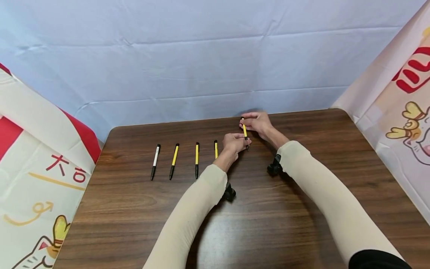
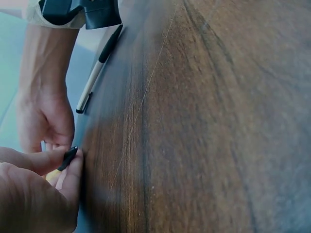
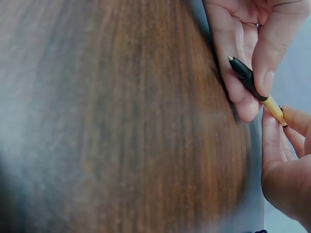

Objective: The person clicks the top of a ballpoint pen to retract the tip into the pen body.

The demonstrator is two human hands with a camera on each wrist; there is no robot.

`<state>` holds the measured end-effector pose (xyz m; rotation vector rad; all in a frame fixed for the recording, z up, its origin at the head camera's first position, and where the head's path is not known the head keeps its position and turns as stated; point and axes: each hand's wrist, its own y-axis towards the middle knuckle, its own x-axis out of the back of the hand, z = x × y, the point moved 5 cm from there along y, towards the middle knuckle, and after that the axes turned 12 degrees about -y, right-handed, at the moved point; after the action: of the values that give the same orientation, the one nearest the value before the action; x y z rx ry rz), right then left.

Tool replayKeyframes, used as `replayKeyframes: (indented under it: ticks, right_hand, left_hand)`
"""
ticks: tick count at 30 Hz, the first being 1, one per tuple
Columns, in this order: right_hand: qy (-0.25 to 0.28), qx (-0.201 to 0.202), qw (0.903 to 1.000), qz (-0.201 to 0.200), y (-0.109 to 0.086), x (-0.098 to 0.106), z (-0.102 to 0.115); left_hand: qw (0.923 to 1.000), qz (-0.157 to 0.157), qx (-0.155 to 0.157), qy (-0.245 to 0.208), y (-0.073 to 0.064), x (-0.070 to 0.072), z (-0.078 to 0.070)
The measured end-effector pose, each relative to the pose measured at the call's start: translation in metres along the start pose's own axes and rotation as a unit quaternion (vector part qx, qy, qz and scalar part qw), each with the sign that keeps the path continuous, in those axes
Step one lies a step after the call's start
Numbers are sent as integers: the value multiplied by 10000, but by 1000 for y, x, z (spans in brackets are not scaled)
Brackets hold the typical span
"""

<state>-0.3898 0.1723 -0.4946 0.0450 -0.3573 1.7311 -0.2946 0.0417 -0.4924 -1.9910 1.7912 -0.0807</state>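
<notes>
A yellow ballpoint pen with a black grip is held between both hands near the table's far edge. My left hand pinches it by the black grip, with the tip poking out past the fingers. At the other end, the right hand pinches the top of the barrel. In the right wrist view, the pen slants from the left hand to the right hand. Beside the left hand lies another yellow pen, its lower part hidden behind the wrist.
Farther left on the wooden table, a white pen and two yellow pens, one and another, lie spaced apart. A white-and-black pen shows near the right forearm in the left wrist view. Pale cloth hangs behind.
</notes>
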Motion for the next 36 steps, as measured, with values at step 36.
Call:
replayKeyframes:
  ticks: [36]
  right_hand:
    - [135,321,9942,1021,-22,-4,8]
  left_hand:
    - [9959,723,366,-402,-10,14,-6]
